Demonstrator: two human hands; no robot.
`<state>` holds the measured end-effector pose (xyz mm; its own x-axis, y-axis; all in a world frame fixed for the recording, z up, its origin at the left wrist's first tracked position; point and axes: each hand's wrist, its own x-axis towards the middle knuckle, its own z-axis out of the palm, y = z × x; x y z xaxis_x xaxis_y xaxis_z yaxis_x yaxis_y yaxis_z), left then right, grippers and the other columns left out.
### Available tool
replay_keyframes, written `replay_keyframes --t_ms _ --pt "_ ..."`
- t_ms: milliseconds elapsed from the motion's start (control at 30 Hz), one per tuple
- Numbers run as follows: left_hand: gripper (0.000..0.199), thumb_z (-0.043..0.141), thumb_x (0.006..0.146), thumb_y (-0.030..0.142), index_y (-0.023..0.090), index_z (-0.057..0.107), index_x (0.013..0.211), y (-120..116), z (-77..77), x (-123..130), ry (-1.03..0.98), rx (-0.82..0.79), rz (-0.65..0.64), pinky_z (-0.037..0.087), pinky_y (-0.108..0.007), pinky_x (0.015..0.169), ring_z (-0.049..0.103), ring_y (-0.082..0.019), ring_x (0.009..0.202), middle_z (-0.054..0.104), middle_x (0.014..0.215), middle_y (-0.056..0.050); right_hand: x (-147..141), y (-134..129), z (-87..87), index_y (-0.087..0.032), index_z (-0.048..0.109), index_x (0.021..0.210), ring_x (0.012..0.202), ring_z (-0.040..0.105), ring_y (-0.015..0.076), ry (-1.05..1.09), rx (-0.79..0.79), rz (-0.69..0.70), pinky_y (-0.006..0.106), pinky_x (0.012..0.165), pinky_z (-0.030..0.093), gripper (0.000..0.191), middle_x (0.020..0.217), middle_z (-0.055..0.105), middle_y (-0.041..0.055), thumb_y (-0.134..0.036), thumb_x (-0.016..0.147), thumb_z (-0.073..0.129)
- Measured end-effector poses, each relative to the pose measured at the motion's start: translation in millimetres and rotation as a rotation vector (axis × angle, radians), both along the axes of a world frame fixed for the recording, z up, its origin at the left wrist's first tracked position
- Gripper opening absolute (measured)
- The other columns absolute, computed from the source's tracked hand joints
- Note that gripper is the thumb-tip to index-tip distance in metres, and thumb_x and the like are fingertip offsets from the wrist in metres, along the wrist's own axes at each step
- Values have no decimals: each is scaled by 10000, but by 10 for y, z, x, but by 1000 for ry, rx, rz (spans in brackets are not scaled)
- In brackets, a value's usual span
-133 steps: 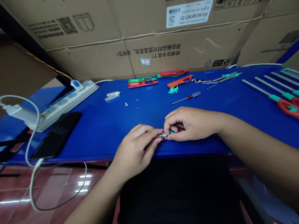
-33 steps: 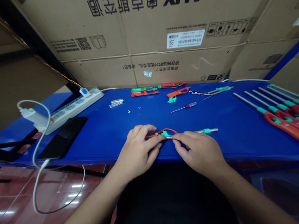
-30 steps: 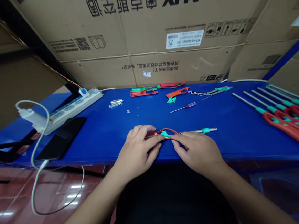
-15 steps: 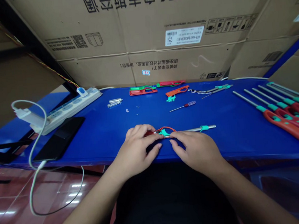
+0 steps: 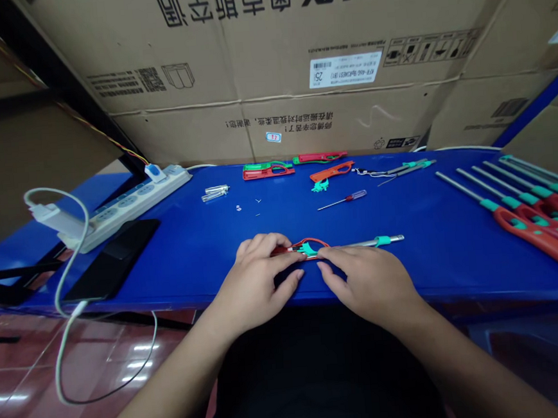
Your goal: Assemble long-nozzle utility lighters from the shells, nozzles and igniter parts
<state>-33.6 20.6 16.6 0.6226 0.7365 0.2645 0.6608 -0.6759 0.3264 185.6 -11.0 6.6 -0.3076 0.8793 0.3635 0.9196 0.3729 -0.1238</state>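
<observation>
On the blue table, near its front edge, lies a red lighter point(image 5: 312, 240) with its shell opened, a teal trigger part point(image 5: 307, 250) inside and a metal tube point(image 5: 361, 244) pointing right. My left hand point(image 5: 260, 280) grips the handle end, index fingertip beside the teal part. From the right, my right hand point(image 5: 369, 279) holds the lighter where handle and tube meet, its fingers covering that stretch. Both thumbs are near the front side of the lighter. What lies under the fingers is hidden.
Behind the hands are a screwdriver point(image 5: 342, 199), an orange shell half point(image 5: 331, 171), teal parts point(image 5: 320, 185), red and green shells point(image 5: 268, 170) and metal tubes point(image 5: 408, 168). Several lighters point(image 5: 541, 230) lie right. Left are a black phone point(image 5: 113, 259) and a power strip point(image 5: 131, 204). Cardboard point(image 5: 267, 55) stands behind.
The whole view has shifted very slightly. Both hands remain on the lighter in nearly the same pose.
</observation>
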Motion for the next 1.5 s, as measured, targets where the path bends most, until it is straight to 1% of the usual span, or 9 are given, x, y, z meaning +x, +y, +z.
replay_keyframes --t_ms 267,433,600,800,933,1067,1233,1367,1500 --pt "354 553 974 344 334 623 1321 -8 -25 -29 -22 -7 -4 379 -462 1046 508 -247 1249 556 1353 -56 27 -13 -13 -245 749 1119 878 748 218 102 -43 27 332 708 527 297 1008 795 7 -298 969 499" --pt "355 558 973 361 305 619 1319 7 13 -69 -79 -36 -12 381 -465 1094 498 -240 1290 553 1389 -62 241 54 186 -262 772 1002 713 702 177 152 -27 -10 306 637 495 272 888 785 -6 -337 946 518" --pt "314 578 959 384 271 682 1232 208 368 -145 -114 29 -54 435 -442 1056 563 -239 1223 613 1306 -71 674 612 517 -231 754 1086 779 674 222 -69 -43 -118 341 659 485 345 945 758 53 -397 921 501" --pt "291 603 899 380 191 754 1061 994 848 -82 -187 191 50 508 -350 873 669 -201 927 732 1009 -60 862 1570 669 -221 722 1188 1039 660 280 -436 -163 -97 372 806 485 384 1184 724 108 -306 911 471" --pt "281 588 875 357 167 767 977 1507 690 -58 -274 88 251 507 -311 804 661 -180 814 754 912 -58 870 1993 579 -220 701 1227 1061 648 301 -547 -219 -82 389 824 470 417 1216 713 132 -304 843 563" --pt "269 607 847 356 165 766 950 1684 370 -111 -256 29 272 511 -296 760 666 -186 797 768 917 -67 876 2220 490 -223 713 1200 1038 656 298 -615 -260 -28 389 825 454 388 1179 727 136 -312 869 531" --pt "269 599 869 347 177 764 997 1591 284 -79 -252 21 223 519 -303 793 670 -188 835 753 942 -62 807 2237 539 -169 748 1093 925 682 314 -607 -237 -14 395 773 443 379 1045 752 184 -330 930 445" --pt "417 612 903 364 188 657 1279 1376 404 13 -254 204 86 482 -369 963 630 -226 1049 682 1144 -90 658 1923 712 -210 606 1353 970 674 281 -479 -128 37 360 761 446 468 1187 727 136 -354 998 338" --pt "542 663 903 412 226 557 1401 1176 505 57 -97 468 -138 443 -427 1004 558 -269 1173 616 1298 -112 487 1443 884 -259 638 1322 808 681 191 -94 -223 320 294 721 468 421 1020 772 29 -402 972 455"
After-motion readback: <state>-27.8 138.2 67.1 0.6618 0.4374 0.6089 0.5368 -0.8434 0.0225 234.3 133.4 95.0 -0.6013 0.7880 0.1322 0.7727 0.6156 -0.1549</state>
